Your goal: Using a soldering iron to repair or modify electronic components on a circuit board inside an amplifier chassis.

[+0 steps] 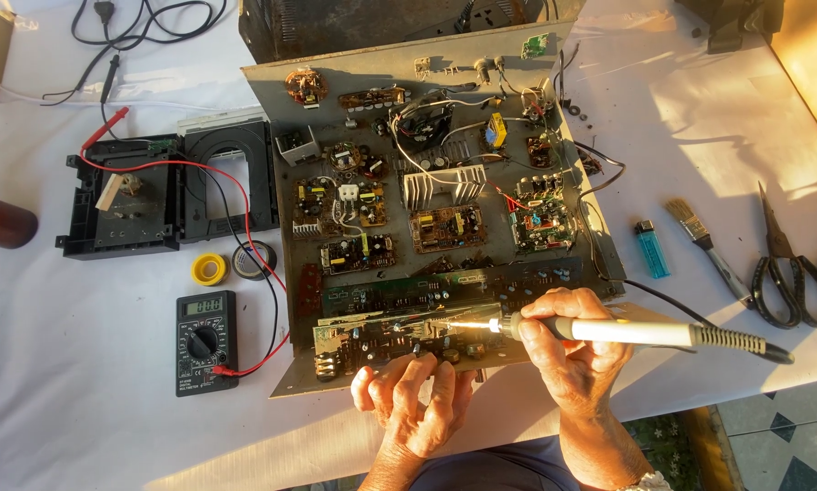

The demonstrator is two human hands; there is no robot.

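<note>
My right hand [567, 350] grips a soldering iron [645, 335] with a pale handle and black cord end; its metal tip points left onto a long circuit board [381, 341] at the near edge of a grey metal chassis [281, 218]. My left hand [413, 395] rests under that board's front edge, fingers curled up against it. Several smaller circuit boards, a finned heat sink [443, 186] and wires cover the chassis.
A black multimeter [205, 342] with red and black leads lies left of the chassis, near a yellow tape roll [209, 268] and a black plastic housing [167, 186]. A blue lighter [651, 248], a brush [706, 248] and scissors [793, 268] lie to the right on the white cloth.
</note>
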